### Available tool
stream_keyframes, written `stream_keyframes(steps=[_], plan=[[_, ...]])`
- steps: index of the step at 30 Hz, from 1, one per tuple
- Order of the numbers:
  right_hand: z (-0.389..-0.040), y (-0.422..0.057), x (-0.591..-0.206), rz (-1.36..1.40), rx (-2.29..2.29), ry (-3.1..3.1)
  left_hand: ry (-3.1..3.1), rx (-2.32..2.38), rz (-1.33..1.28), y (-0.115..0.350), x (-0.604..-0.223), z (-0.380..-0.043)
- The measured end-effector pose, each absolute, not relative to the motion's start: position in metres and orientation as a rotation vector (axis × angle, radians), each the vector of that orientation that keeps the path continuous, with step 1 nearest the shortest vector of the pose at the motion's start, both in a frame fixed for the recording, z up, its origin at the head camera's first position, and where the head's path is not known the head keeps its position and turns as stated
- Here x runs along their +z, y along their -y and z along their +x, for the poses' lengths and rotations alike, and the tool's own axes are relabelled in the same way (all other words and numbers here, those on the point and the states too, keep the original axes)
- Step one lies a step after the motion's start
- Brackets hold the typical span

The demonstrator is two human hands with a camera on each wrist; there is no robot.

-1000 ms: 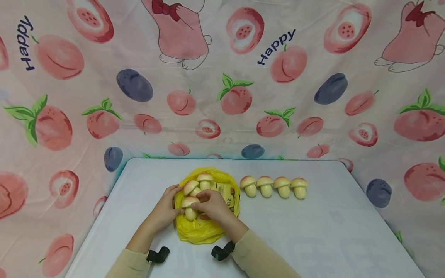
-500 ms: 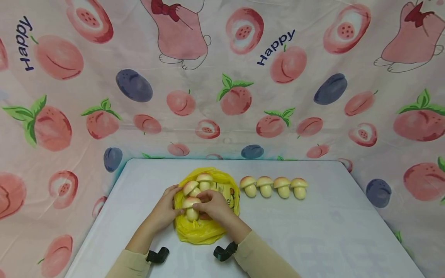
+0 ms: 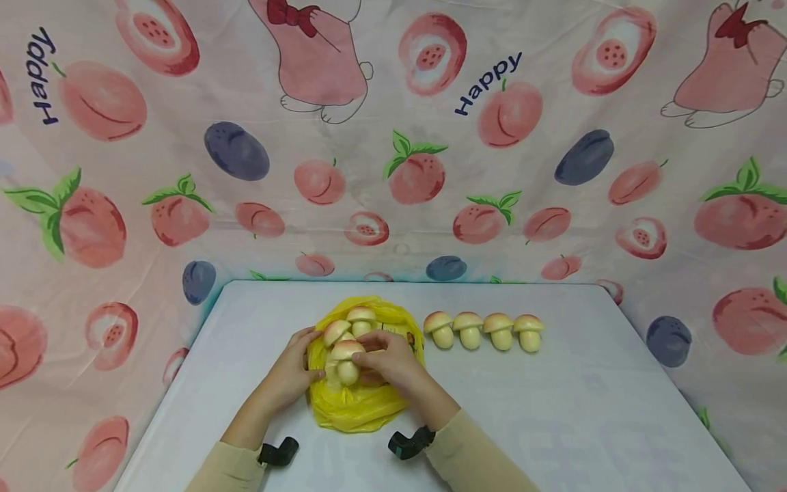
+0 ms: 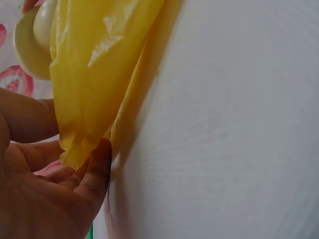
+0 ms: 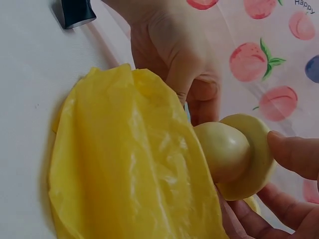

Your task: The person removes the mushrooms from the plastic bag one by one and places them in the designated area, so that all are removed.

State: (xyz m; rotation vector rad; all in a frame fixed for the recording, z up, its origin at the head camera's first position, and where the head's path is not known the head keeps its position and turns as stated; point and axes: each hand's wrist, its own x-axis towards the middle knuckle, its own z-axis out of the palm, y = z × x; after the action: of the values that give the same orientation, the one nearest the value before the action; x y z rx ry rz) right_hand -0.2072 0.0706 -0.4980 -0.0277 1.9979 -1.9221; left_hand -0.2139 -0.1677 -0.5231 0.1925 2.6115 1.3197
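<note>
My right hand (image 3: 396, 361) pinches a toy mushroom (image 3: 347, 350) with a pale stem and a reddish-cream cap, just above an opened yellow plastic bag (image 3: 356, 414). In the right wrist view the thumb and fingers lie on the cap of this mushroom (image 5: 249, 154), its stem pointing away from the hand. My left hand (image 3: 292, 367) holds the bag's left rim; in the left wrist view its thumb and fingers lie on either side of the yellow plastic (image 4: 94, 84). Inside the bag, toy mushrooms (image 3: 361, 316) lie at the back left, and a pale piece shows partly behind the held one.
To the right of the bag, several like mushrooms (image 3: 468, 328) lie in a straight row, stems toward me. All stand on a white table (image 3: 553, 424). A fruit-printed cloth (image 3: 381, 116) hangs behind it. Each wrist bears a black device (image 3: 410, 443).
My right hand has lifted the mushroom slightly and drawn it right within the bag's opening, uncovering a pale piece behind it. The left hand and the row stay as they were.
</note>
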Motion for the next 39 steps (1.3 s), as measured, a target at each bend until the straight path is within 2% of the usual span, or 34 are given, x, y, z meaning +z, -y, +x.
stream_keyframes(steps=[13, 39], plan=[[-0.201, -0.099, -0.494, -0.086, -1.919, -1.998, -2.615, 1.312, 0.191, 0.166, -0.523, -0.213], [-0.192, -0.168, -0.488, 0.036, -1.939, -2.11, -2.609, 1.305, 0.175, 0.167, -0.52, -0.213]])
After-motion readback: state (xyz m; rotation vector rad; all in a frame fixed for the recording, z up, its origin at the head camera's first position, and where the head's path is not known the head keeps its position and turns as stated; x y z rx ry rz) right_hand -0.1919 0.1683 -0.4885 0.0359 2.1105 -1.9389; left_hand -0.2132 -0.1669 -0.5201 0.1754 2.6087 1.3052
